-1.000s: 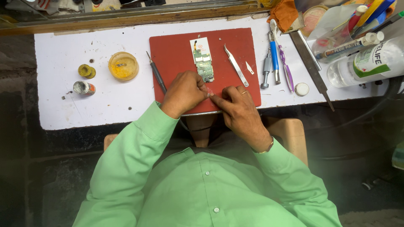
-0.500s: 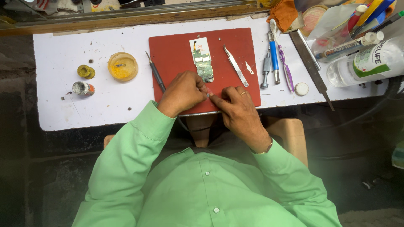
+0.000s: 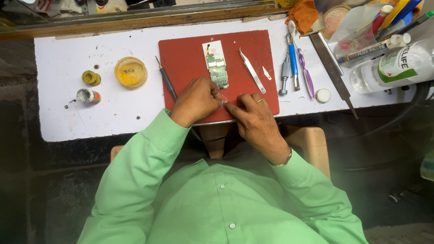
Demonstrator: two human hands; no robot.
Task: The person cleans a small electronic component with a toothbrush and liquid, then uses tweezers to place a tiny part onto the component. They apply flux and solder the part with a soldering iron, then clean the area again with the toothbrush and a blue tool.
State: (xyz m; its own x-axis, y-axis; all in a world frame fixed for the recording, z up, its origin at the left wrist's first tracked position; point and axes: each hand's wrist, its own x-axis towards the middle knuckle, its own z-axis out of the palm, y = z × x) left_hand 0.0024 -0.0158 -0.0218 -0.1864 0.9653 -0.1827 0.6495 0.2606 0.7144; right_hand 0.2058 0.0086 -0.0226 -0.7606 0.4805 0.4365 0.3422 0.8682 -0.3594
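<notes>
On the near edge of the red mat (image 3: pixel 190 49), your left hand (image 3: pixel 195 100) and right hand (image 3: pixel 254 118) meet fingertip to fingertip, pinching something too small to make out. The left fingers curl tight; the right forefinger points in, its ring showing. The circuit board (image 3: pixel 217 70) lies just beyond them, untouched, tweezers (image 3: pixel 252 71) beside it. A dark probe (image 3: pixel 166 84) disappears under your left hand. Bottles at the bench's (image 3: pixel 68 113) right end are cut off.
</notes>
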